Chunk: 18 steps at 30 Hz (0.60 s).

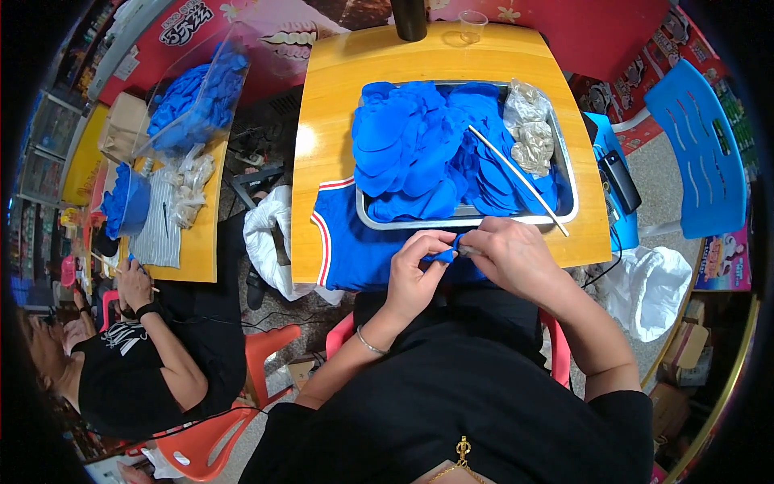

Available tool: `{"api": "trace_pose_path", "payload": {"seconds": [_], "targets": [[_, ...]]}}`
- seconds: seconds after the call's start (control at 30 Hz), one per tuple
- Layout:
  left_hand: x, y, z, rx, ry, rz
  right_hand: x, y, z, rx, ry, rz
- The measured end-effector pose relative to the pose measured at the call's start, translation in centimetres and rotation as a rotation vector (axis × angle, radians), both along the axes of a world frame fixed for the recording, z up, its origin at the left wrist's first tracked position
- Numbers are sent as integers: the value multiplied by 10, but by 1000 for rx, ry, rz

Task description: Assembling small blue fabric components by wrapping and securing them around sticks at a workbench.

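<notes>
In front of me, at the near edge of the table, my left hand (413, 270) pinches a small blue piece (443, 256), apparently thin cloth. My right hand (512, 252) meets it there, fingers closed on the same blue piece; a small pale bit shows by its fingertips. Just beyond them stands a metal tray (571, 206) heaped with blue rounded cloth pieces (407, 141). A thin white stick (516, 179) lies slanted over the heap and across the tray's near rim. Clear plastic bags (532, 149) with brownish contents rest at the tray's right end.
A blue jersey (339, 234) lies under the tray's left side. The wooden table (330, 73) also holds a clear cup (472, 26) and a dark cylinder (409, 20). At left, another person (129, 363) works at a table with blue pieces. A blue chair (700, 153) stands right.
</notes>
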State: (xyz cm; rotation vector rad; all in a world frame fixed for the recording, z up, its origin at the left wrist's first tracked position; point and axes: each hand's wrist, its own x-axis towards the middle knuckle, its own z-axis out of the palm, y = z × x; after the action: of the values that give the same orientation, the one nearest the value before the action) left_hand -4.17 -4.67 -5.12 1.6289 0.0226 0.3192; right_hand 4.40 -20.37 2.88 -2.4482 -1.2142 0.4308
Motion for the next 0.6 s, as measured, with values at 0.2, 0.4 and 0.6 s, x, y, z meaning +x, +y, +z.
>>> {"api": "trace_pose_path", "payload": {"seconds": [0.2, 0.4, 0.6], "targets": [[1, 2, -8, 13, -22, -20, 0, -2, -2, 195, 91, 16], [1, 4, 1, -88, 99, -86, 4, -2, 5, 242, -23, -21], [1, 5, 2, -136, 155, -100, 1, 2, 9, 140, -49, 31]]}}
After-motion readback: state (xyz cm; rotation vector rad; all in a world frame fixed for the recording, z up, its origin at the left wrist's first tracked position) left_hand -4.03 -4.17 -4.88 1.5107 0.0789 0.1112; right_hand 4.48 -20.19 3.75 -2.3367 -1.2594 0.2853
